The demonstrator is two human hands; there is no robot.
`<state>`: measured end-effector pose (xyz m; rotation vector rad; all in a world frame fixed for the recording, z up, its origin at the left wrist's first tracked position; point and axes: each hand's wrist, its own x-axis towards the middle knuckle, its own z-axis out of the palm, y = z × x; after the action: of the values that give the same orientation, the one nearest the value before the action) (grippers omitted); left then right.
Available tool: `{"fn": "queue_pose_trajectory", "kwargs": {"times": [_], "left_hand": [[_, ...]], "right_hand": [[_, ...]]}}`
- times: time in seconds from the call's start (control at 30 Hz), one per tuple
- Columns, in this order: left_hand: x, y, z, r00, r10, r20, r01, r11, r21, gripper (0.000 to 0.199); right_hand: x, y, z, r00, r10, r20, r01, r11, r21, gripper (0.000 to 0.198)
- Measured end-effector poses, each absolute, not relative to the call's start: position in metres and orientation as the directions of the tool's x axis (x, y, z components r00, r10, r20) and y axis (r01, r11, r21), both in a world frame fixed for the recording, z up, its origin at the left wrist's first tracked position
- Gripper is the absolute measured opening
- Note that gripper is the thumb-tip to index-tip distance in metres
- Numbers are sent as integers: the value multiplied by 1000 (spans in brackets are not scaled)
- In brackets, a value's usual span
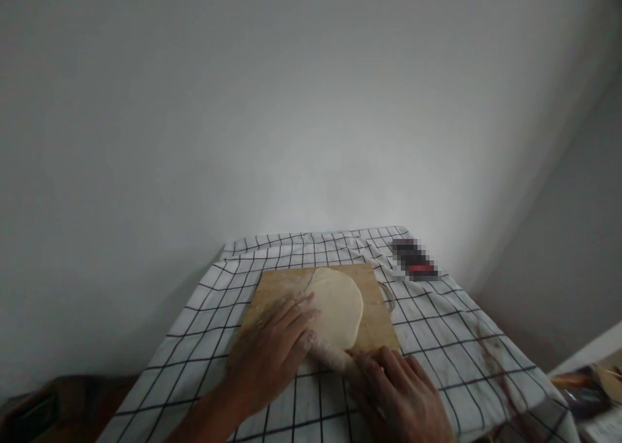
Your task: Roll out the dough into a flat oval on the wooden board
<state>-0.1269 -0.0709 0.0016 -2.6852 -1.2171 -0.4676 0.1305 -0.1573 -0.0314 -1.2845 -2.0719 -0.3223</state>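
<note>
Checked cloth (451,339) carries wooden board (374,300); left hand (272,355) and right hand (396,391), fingers spread flat, press rolling pin (330,353) at flattened dough (337,307) near edge.

Table covered by white cloth with black grid (437,339), draped over the edges. Wooden board (376,313) lies flat on cloth, roughly central. Small dark-and-red object (415,261), blurred, lies on cloth just beyond board's far right corner. Brownish smear on cloth right of board
</note>
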Motion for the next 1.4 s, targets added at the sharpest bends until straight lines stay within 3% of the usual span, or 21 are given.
{"fn": "queue_pose_trajectory", "kwargs": {"times": [0.2, 0.33, 0.5, 0.73, 0.83, 0.93, 1.1, 1.4], "left_hand": [[-124, -70, -1, 624, 686, 375, 757, -650, -72, 47], [-116, -61, 3, 618, 697, 364, 767, -637, -82, 49], [-108, -55, 2, 609, 690, 390, 781, -609, -142, 56], [-82, -46, 7, 467, 778, 420, 874, -478, -88, 42], [-79, -41, 8, 439, 777, 451, 887, -455, -79, 38], [-79, -41, 5, 404, 777, 483, 903, -422, -77, 40], [-82, -58, -4, 412, 724, 553, 899, -421, -119, 48], [-101, -96, -10, 602, 667, 439, 789, -581, -200, 59]], "right_hand": [[131, -156, -38, -242, 705, 666, 886, 441, -145, 31], [133, -149, -32, -245, 732, 636, 856, 471, -212, 28], [138, -142, -26, -184, 776, 603, 884, 399, -243, 15], [167, -60, 4, -154, 842, 517, 944, 281, -175, 32], [167, -11, 16, -314, 861, 401, 888, 415, -197, 37], [166, 9, 17, -483, 809, 336, 794, 566, -220, 40], [174, -39, 0, -429, 791, 436, 811, 550, -200, 38], [155, -139, -22, -221, 761, 610, 911, 385, -150, 32]]}}
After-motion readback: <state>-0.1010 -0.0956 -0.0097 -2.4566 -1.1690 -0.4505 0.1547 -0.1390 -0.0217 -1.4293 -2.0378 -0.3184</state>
